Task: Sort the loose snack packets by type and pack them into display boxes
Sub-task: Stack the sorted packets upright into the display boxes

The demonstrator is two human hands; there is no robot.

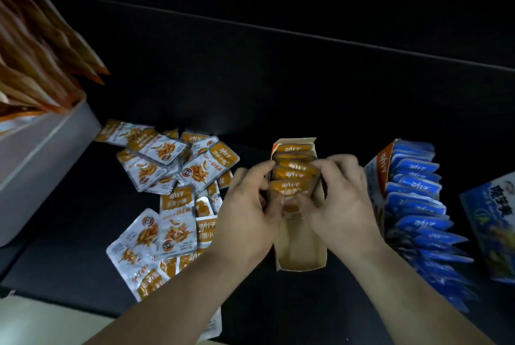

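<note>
An open cardboard display box (301, 252) lies in the middle of the dark table, with several orange snack packets (292, 172) standing in its far half. My left hand (248, 213) and my right hand (340, 199) are at the box's two sides, and their fingers pinch the nearest orange packet (289, 191) in the row. A heap of loose orange and silver packets (167, 191) lies to the left of the box. To the right stands a second display box (376, 174) filled with blue packets (418, 205).
A white box (41, 155) holding orange packets stands at the far left. A blue printed carton (490, 227) lies at the right edge. The table's pale front edge (41, 322) shows at the bottom left.
</note>
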